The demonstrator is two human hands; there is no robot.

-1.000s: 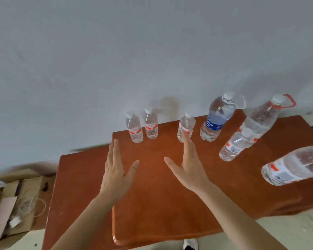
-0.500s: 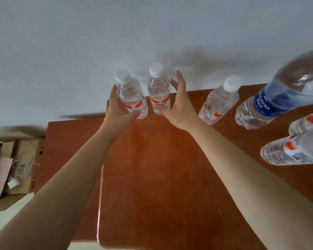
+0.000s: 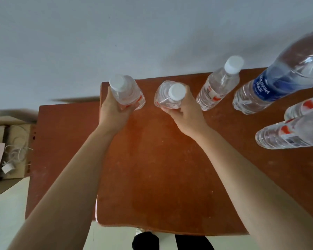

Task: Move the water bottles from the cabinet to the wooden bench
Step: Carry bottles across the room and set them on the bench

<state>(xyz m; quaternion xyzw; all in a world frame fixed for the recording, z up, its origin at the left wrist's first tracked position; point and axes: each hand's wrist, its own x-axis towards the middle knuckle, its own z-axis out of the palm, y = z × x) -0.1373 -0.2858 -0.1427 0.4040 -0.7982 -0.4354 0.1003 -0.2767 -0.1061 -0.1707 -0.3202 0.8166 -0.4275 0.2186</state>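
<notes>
Head view, looking steeply down on a reddish-brown wooden top (image 3: pixel 170 168) set against a pale wall (image 3: pixel 116 33); whether this surface is the cabinet or the bench cannot be told.

Left hand (image 3: pixel 114 112) wrapped around a small clear bottle (image 3: pixel 128 94) with white cap and red label; fingers closed on the lower body; bottle leans toward the camera; cannot tell whether its base touches the wood.

Right hand (image 3: pixel 184 112) wrapped around a second small bottle (image 3: pixel 168 98) of the same kind; cap points almost straight at the camera; thumb and fingers closed around the body; base hidden, so contact with the top cannot be told.

The two held bottles are near each other, apart, at the far left part of the top by the wall.

Just right of the right hand: a third small bottle (image 3: pixel 219 89), standing free; beyond it a large bottle with blue label (image 3: pixel 271 89); nearer on the right edge, two more clear bottles with red marks (image 3: pixel 287 134), partly cut off.

Lower left, on the floor: an open cardboard box (image 3: pixel 9 152) holding white cable.
</notes>
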